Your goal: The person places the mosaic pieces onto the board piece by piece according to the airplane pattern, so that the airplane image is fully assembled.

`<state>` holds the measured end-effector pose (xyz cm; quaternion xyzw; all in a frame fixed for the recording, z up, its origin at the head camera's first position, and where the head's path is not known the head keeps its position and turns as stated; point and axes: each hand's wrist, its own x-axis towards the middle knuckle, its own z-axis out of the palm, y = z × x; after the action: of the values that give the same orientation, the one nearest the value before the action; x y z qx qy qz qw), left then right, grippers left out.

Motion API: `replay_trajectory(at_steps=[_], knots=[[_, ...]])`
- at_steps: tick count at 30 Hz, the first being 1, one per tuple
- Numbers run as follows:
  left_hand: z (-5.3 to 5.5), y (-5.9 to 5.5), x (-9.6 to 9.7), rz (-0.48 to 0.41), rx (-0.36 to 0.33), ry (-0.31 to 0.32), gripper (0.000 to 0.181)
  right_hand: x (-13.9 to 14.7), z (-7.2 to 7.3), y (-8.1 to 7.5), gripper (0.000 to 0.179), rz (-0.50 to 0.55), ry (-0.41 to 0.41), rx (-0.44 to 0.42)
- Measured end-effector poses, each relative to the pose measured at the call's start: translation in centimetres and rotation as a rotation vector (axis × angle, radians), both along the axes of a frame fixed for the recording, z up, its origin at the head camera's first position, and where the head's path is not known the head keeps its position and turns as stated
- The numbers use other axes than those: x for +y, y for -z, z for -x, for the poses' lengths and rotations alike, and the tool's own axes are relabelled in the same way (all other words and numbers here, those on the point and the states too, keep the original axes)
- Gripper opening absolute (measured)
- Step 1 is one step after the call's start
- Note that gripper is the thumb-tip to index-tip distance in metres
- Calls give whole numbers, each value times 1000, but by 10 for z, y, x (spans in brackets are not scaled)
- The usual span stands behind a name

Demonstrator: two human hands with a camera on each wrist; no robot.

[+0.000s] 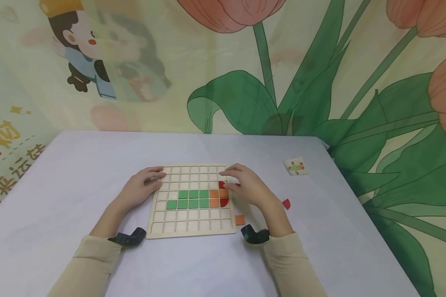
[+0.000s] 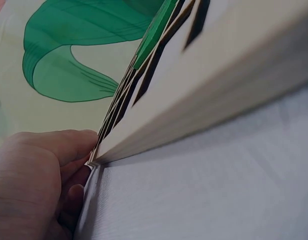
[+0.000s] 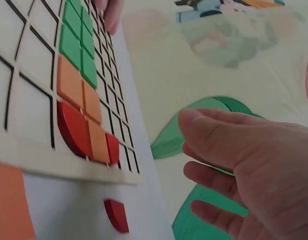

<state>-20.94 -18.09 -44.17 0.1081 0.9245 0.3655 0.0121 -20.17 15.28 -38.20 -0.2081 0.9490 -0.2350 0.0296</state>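
Note:
A pale wooden grid board (image 1: 193, 236) lies on the table, holding rows of green square tiles (image 1: 183, 194), orange squares (image 1: 213, 202) and red rounded pieces (image 1: 224, 202) toward its right edge. At the board's upper left edge, my left hand (image 1: 139, 187) touches the rim with its fingertips; the left wrist view shows the index finger (image 2: 76, 142) extended along the corner. My right hand (image 1: 247, 185) hovers over the right edge beside the red and orange pieces, fingers slightly bent and apart, nothing between them. Under it, a loose red piece (image 3: 116, 216) lies off the board.
One loose orange square (image 1: 239, 220) sits against the board's right side. Farther right is another red rounded piece (image 1: 286, 204), and behind it a small picture card (image 1: 296, 166). A printed cloth with tulips (image 1: 241, 99) hangs behind the white table (image 1: 96, 148).

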Motion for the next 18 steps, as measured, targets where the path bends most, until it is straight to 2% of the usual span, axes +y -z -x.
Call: replay_trajectory(at_steps=[4, 11, 18], knots=[[0, 1, -2, 3, -1, 1, 37, 13, 6, 2, 38, -14, 48, -24], [-3, 0, -3, -19, 13, 1, 36, 27, 11, 9, 37, -42, 162, -144], [0, 3, -3, -28, 35, 10, 35, 31, 14, 18, 37, -51, 201, -198]])
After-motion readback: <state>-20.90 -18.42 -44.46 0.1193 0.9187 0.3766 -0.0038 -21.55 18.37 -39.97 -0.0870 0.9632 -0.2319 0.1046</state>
